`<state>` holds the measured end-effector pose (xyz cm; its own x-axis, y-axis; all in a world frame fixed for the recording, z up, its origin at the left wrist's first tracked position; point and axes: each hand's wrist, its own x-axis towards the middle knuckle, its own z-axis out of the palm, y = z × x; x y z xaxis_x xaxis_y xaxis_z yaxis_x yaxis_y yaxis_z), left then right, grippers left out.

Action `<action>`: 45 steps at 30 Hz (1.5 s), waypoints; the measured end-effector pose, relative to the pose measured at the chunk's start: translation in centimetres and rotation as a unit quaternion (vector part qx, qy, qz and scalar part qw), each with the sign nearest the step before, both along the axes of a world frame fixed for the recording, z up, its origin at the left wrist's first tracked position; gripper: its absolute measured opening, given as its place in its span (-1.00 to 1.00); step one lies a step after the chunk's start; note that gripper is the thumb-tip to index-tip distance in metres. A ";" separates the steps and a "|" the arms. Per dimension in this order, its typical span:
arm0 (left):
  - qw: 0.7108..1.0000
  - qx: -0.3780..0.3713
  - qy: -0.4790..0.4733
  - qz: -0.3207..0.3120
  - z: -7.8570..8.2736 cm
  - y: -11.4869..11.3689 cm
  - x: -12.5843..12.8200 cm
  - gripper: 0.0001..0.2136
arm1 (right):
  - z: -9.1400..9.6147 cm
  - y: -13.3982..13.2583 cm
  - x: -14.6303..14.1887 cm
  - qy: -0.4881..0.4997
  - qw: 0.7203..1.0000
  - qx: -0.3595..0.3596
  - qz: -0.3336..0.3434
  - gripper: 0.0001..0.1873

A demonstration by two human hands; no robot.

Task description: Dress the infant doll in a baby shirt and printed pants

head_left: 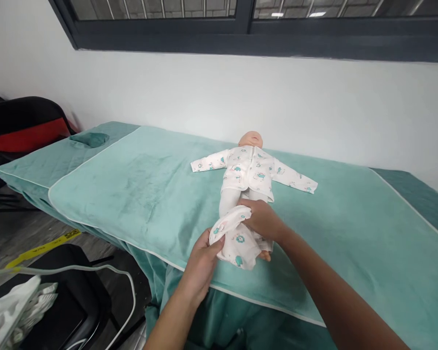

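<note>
A baby doll lies on its back on the green bed cover, its head toward the wall. It wears a white long-sleeved baby top with a small green print, sleeves spread to both sides. Matching baby pants are bunched around its lower legs, and a foot shows below a hem. My left hand grips the pants' left edge between thumb and fingers. At the waistband, between the doll's legs, my right hand is closed on the same cloth; its fingertips are partly hidden.
The bed has a face hole at its left end and stands against a white wall. At lower left, a black chair holds white cloth, with a pale cable beside it. A red-black chair stands far left.
</note>
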<state>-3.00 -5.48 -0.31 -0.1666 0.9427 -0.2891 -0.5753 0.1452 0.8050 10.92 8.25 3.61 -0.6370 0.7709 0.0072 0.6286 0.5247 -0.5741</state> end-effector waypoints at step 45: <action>0.914 0.118 0.386 -0.028 1.5 16.0 -4.2 -0.66 | -1.2 2.8 0.0 0.026 0.941 0.271 -0.199 -0.72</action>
